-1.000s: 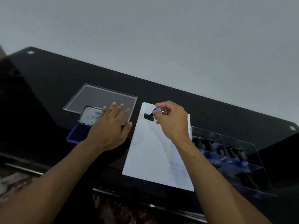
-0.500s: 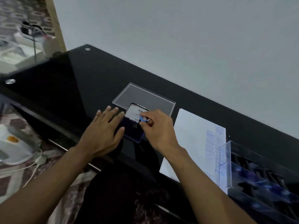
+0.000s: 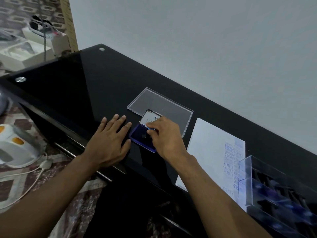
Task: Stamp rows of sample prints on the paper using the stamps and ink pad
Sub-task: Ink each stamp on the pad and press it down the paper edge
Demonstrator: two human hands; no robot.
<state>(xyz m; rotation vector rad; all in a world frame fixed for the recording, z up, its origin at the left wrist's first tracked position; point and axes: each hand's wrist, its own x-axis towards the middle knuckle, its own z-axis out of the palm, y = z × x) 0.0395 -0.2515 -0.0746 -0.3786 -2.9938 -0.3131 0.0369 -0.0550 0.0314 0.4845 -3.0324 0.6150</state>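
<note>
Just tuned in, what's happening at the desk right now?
A person is inking a stamp. The right hand pinches a small stamp and holds it down on the blue ink pad, whose lid is open. The left hand lies flat on the black desk beside the pad. The paper, to the right, already carries printed rows along its far edge.

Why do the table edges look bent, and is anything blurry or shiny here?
Head view: the wide-angle lens bows the table edges; its glossy black top mirrors the wall; the stamp box at lower right is smeared; the prints on the paper are only partly legible.
</note>
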